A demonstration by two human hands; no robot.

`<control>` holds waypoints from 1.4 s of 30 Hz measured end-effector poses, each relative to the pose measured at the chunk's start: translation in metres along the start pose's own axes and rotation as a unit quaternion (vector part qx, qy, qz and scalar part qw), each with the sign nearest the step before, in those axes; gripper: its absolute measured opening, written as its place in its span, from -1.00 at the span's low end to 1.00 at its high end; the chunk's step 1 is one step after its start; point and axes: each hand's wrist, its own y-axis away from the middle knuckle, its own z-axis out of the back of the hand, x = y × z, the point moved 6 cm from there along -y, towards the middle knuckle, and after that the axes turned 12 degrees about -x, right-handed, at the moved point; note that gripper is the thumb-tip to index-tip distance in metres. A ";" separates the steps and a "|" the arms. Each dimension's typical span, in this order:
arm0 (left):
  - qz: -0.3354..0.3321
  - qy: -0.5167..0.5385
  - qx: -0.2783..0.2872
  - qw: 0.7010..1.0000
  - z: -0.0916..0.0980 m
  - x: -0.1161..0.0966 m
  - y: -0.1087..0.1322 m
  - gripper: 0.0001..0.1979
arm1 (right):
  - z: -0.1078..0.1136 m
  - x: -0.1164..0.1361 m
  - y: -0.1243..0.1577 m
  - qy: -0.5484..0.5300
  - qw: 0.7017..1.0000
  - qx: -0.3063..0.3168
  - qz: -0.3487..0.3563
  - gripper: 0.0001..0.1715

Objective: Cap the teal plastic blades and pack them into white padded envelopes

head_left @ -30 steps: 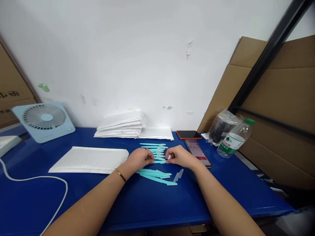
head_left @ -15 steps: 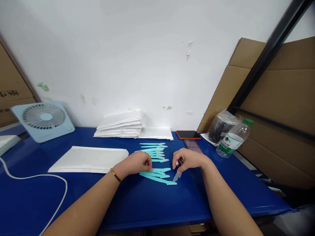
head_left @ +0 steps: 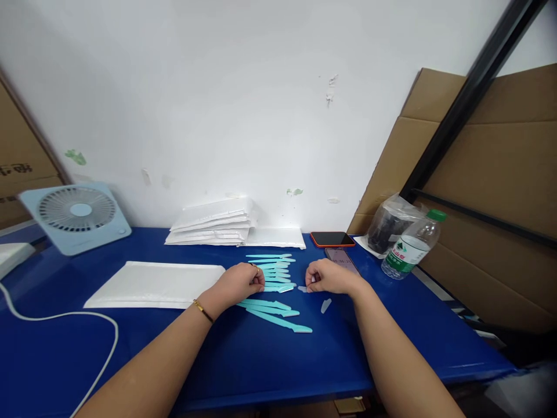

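My left hand (head_left: 238, 283) is closed in a pinch on the handle of a turquoise eyebrow razor (head_left: 279, 288), whose head points right. Opposite it, my right hand (head_left: 329, 276) pinches a small clear blade cover (head_left: 301, 289), just right of that razor's tip. Another clear cover (head_left: 325, 306) lies loose on the table below my right hand. Several turquoise razors (head_left: 277, 265) are lined up beyond my left hand. Nearer to me, a few more razors (head_left: 278, 321) lie fanned out, some handle ends hidden by my left hand.
A white padded envelope (head_left: 152, 283) lies left on the blue table (head_left: 261, 371); more envelopes (head_left: 213, 223) are stacked by the wall. Two phones (head_left: 333, 239), a water bottle (head_left: 407, 249) and a bagged dark item (head_left: 385, 229) stand right. A fan (head_left: 80, 215) and white cable (head_left: 114, 331) are left.
My left hand has moved slightly away from me and now holds a razor beside the row. My right hand shifted up a little; one clear cover now lies on the table.
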 end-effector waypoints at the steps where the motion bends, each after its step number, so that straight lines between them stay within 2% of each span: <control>1: -0.005 -0.004 -0.001 1.000 0.000 -0.001 0.000 -0.87 | -0.001 0.001 -0.001 -0.003 1.000 -0.004 0.000 -0.84; 8: -0.080 -0.099 -0.023 0.992 0.004 -0.015 0.002 -0.85 | -0.005 0.013 -0.002 0.010 0.999 -0.029 0.035 -0.92; 13: -0.093 -0.157 -0.035 0.983 0.007 -0.022 0.003 -0.81 | -0.005 0.021 -0.003 0.007 0.998 -0.043 0.045 -0.95; 22: -0.073 -0.125 -0.037 0.989 0.006 -0.015 0.001 -0.82 | -0.010 0.029 -0.007 0.004 0.995 -0.070 0.077 -0.95; 30: -0.063 -0.082 -0.022 0.994 0.000 -0.009 -0.002 -0.82 | -0.022 0.035 -0.015 -0.013 0.994 -0.075 0.078 -0.90; 33: -0.054 -0.081 -0.037 0.995 0.000 -0.006 -0.003 -0.81 | -0.015 0.034 -0.014 -0.011 0.992 -0.097 0.074 -0.88; 36: -0.034 -0.065 -0.071 0.995 0.007 -0.005 -0.003 -0.80 | 0.007 0.026 -0.004 -0.022 0.991 -0.113 0.069 -0.84; 37: -0.033 -0.048 -0.065 0.996 0.008 -0.007 -0.002 -0.81 | 0.013 0.021 0.000 -0.026 0.992 -0.103 0.066 -0.84; 39: -0.036 -0.001 -0.015 0.999 0.007 -0.012 0.001 -0.79 | 0.020 0.011 0.009 -0.028 0.997 -0.048 0.053 -0.81; 42: -0.039 0.048 0.072 0.996 0.002 -0.019 0.008 -0.73 | 0.015 -0.004 0.018 -0.009 0.999 0.048 0.020 -0.69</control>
